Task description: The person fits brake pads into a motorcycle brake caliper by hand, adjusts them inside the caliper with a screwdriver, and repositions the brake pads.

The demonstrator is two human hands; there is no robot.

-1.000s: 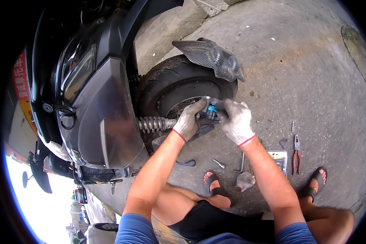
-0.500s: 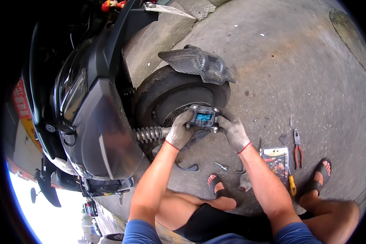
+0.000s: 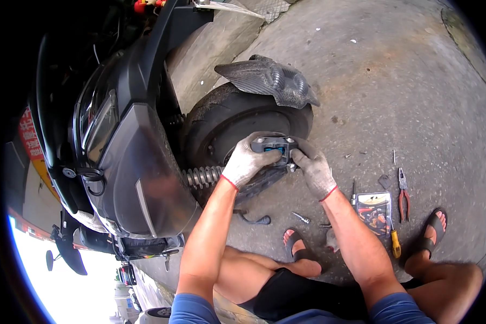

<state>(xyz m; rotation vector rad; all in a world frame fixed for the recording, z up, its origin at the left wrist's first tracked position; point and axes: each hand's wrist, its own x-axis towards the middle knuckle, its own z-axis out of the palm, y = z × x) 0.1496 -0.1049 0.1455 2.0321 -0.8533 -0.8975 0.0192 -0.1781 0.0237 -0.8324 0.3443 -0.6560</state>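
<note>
A dark brake caliper [image 3: 275, 141] with bolts and a strip of blue inside its opening is held up in front of the wheel. My left hand [image 3: 246, 162], in a grey-white glove with a red cuff, is closed around its left side, the thumb across the opening by the blue part. My right hand [image 3: 314, 171], gloved alike, grips the right end near a bolt. Behind both hands lies the black tyre [image 3: 213, 110] with a dark fender piece [image 3: 267, 81] over it. A coil spring [image 3: 202, 177] shows left of my left hand.
The scooter's dark body panel [image 3: 140, 167] fills the left. On the concrete at right lie red-handled pliers [image 3: 403, 197], a yellow-handled screwdriver [image 3: 396, 244], a packaged tool set [image 3: 373, 210] and small bolts. A socket piece [image 3: 301, 217] and a black lever [image 3: 256, 218] lie near my foot.
My left thumb has moved over the caliper's opening and covers part of the blue. The caliper has tipped, so less of its inside shows. The view has shifted slightly.
</note>
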